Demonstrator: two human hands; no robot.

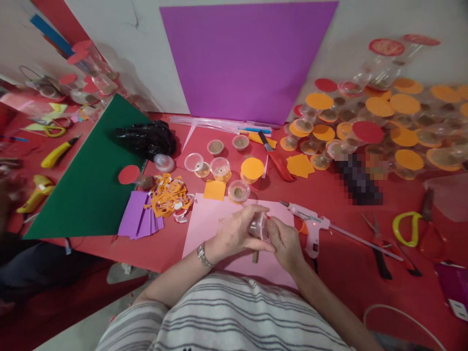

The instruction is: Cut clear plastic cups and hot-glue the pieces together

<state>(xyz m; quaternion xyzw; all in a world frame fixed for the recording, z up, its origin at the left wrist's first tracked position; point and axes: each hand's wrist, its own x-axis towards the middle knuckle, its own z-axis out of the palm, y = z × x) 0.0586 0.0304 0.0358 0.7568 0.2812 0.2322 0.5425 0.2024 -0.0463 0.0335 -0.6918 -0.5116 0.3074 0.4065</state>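
Observation:
Above a pink sheet (206,219), both hands meet around a small clear plastic cup (258,225). My left hand (239,233) wraps the cup from the left, thumb and fingers curved around it. My right hand (287,243) has its fingers closed on the cup's right side. A short brown stick (255,257) shows just below the hands. To the right lies a white glue gun (310,224) with a lit red light and a long glue stick in its back. Clear cups (239,191) and an orange disc (252,168) sit beyond the pink sheet.
Orange paper scraps (170,195), purple cards (141,217) and a black plastic bag (148,139) lie left, beside a green board (84,185). A red cutter (280,163) lies behind. Cup assemblies with orange discs (405,104) fill the back right; pliers and scissors (407,229) lie right.

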